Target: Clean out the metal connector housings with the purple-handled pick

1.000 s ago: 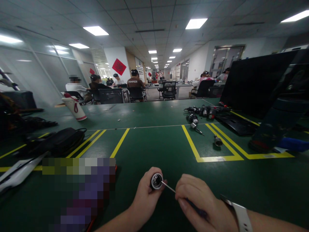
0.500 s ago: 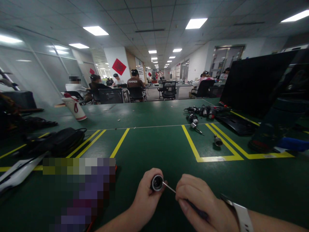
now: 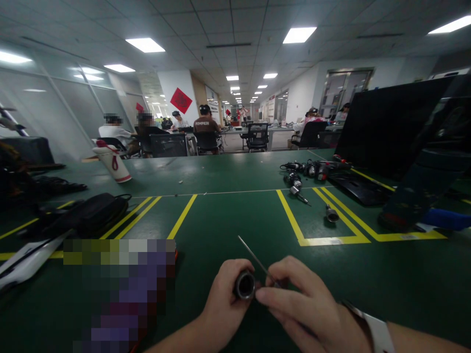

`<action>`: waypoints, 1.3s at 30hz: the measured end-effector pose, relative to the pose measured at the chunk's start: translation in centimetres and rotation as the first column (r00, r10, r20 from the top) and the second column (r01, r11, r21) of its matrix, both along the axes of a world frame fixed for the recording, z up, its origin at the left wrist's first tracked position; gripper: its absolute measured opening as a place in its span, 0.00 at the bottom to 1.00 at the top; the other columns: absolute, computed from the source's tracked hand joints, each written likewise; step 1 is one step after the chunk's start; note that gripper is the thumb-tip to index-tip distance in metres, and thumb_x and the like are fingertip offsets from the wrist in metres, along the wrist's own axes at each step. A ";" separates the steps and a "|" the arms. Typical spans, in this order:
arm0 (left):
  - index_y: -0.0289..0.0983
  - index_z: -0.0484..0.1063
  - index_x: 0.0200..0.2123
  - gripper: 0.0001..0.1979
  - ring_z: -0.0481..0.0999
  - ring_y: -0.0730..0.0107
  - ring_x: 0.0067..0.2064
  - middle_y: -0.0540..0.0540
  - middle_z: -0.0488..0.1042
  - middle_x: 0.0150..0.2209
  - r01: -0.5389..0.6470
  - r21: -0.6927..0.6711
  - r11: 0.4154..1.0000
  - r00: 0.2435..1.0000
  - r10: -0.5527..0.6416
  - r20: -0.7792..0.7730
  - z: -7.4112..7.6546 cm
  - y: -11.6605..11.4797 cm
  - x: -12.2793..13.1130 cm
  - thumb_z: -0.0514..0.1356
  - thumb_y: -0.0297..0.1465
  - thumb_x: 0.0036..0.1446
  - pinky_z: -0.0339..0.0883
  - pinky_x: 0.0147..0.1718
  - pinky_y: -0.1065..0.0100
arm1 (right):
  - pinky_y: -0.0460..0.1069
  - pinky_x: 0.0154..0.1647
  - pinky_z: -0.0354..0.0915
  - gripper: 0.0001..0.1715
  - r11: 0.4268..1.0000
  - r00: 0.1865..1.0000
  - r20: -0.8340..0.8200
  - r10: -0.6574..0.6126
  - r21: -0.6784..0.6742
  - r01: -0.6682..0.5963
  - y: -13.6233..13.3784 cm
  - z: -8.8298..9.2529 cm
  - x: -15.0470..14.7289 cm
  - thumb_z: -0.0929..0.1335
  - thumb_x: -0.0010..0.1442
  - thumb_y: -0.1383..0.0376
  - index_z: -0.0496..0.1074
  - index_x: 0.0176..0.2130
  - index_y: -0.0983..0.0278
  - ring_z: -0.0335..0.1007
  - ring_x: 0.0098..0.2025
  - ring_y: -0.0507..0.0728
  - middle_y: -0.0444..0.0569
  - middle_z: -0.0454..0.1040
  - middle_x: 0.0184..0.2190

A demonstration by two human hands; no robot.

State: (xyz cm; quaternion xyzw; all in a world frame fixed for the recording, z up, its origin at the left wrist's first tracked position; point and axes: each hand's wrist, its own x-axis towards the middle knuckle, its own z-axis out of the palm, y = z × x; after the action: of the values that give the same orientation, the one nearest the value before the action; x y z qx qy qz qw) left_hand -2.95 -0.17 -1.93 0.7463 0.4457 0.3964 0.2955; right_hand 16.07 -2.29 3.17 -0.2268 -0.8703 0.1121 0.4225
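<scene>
Here, left hand (image 3: 226,301): curls around a dark hollow cylinder (image 3: 245,285), its open end facing the camera, low near the middle of the view.
Right hand (image 3: 311,306): grasps a thin-shafted tool (image 3: 256,257), the shaft slanting up and leftward, its tip clear of the cylinder's opening.
Contact: right fingertips (image 3: 262,294) lie just beside the cylinder; I cannot tell whether they touch.
Yellow tape (image 3: 333,241): outlines an area holding a small metal part (image 3: 332,214).

A dark, metal-rimmed tube (image 3: 245,286) shows its open end beside a slanting, thin-shafted tool (image 3: 257,260).
</scene>
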 end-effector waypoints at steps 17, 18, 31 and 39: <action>0.45 0.48 0.60 0.39 0.63 0.53 0.60 0.38 0.63 0.60 0.024 0.299 0.954 0.968 0.053 -0.247 -1.6 0.1 -0.2 0.62 0.22 0.49 0.61 0.55 0.46 | 0.53 0.38 0.69 0.11 0.975 0.972 0.198 -0.126 0.204 0.085 1.6 -0.4 0.4 0.59 0.64 0.73 0.68 0.44 0.69 0.67 0.41 0.59 0.57 0.72 0.39; 0.45 0.47 0.61 0.38 0.62 0.52 0.61 0.37 0.60 0.62 0.005 0.298 0.955 0.965 0.073 -0.251 -1.5 0.1 -0.3 0.62 0.24 0.51 0.60 0.56 0.45 | 0.53 0.39 0.69 0.11 0.968 0.970 0.177 -0.169 0.217 0.129 2.2 -0.3 1.0 0.60 0.64 0.73 0.67 0.45 0.69 0.67 0.42 0.59 0.57 0.71 0.41; 0.47 0.51 0.61 0.35 0.69 0.52 0.57 0.41 0.67 0.59 0.188 0.254 0.949 0.935 -0.093 -0.343 -1.3 0.2 -0.5 0.61 0.27 0.52 0.67 0.52 0.45 | 0.62 0.44 0.62 0.11 0.722 0.643 0.338 -0.687 0.421 0.549 12.0 -4.6 13.7 0.61 0.61 0.71 0.73 0.37 0.69 0.67 0.36 0.64 0.59 0.72 0.34; 0.47 0.52 0.59 0.31 0.71 0.52 0.54 0.42 0.72 0.53 0.215 0.221 0.951 0.920 -0.122 -0.371 -1.7 0.1 -0.5 0.59 0.26 0.53 0.66 0.52 0.44 | 0.56 0.34 0.65 0.08 0.646 0.508 0.405 -0.761 0.395 0.653 12.6 -6.2 15.8 0.63 0.59 0.67 0.72 0.34 0.67 0.67 0.34 0.63 0.57 0.71 0.32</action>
State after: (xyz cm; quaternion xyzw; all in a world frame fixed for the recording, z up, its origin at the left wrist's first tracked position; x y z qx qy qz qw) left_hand -3.41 -0.02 -3.63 0.8731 0.3697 0.2833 0.1444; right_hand 31.86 10.30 -3.05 -0.5431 -0.7872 -0.2232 0.1885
